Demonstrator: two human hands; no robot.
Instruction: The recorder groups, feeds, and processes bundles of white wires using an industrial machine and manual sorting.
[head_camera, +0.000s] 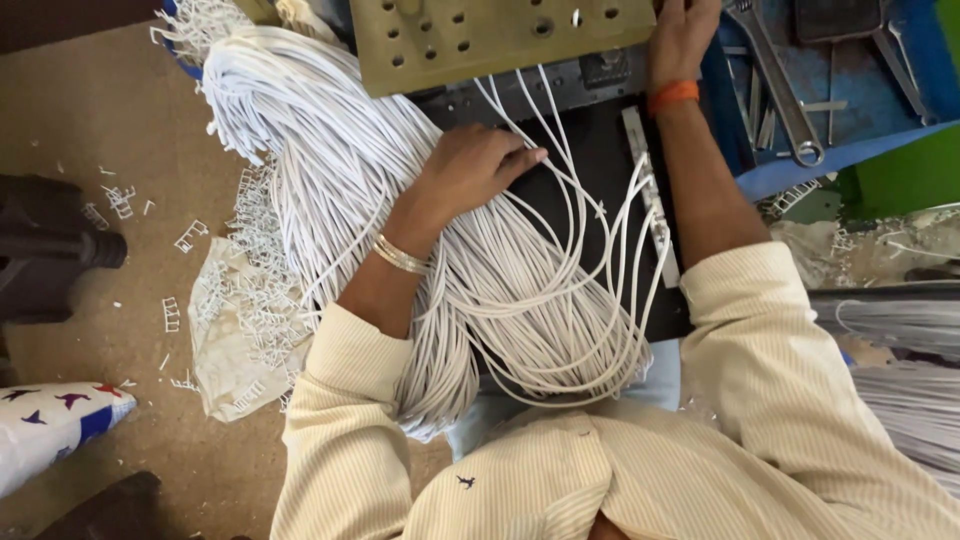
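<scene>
A thick bundle of white cords (330, 170) drapes from the upper left across my lap. My left hand (470, 165) lies palm down on the bundle, fingers curled over several cords; a metal bangle circles that wrist. Loose cords (560, 200) run over a black plate (600, 170) up to a tan metal block with holes (490, 35). My right hand (680, 40) reaches to the right end of that block, resting against it; an orange thread band is on the wrist. Its fingers are partly hidden at the frame top.
A blue tray (850, 150) with wrenches and metal tools lies at upper right. Small white plastic offcuts (250, 290) litter a cloth and the brown floor at left. A dark object (50, 250) stands far left. More white cord bundles (900, 380) lie at right.
</scene>
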